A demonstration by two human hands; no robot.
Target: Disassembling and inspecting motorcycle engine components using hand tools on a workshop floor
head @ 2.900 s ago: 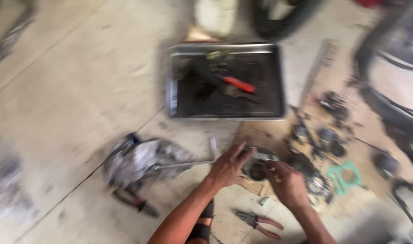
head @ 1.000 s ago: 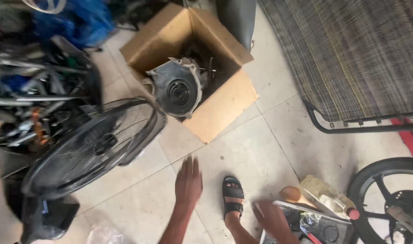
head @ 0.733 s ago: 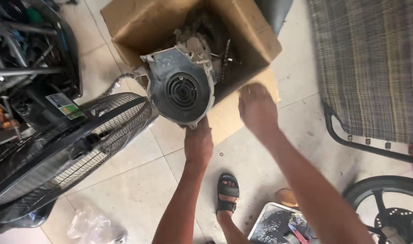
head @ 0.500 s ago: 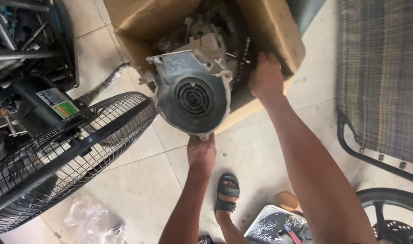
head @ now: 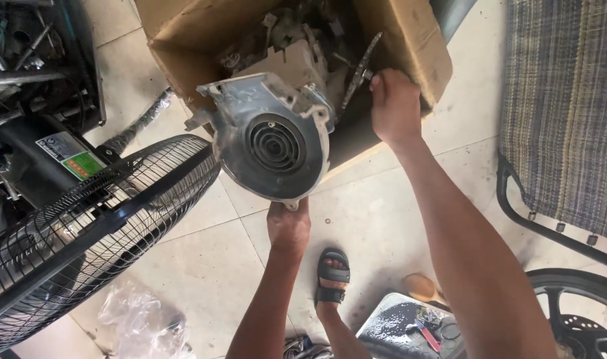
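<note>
We note the grey fan housing (head: 271, 145), round with a spiral grille, tilted half out of the cardboard box (head: 410, 40) and over the tiled floor (head: 197, 266). Our left hand (head: 289, 225) has its grip closed on the housing's lower lug; our right hand (head: 395, 105) is clamped on a dark metal part at the box's open side. Risk, in our judgement: the one-point hold below could slip, dropping the housing toward the sandalled foot (head: 331, 276) or against the black fan guard (head: 97, 226) just beside it.
</note>
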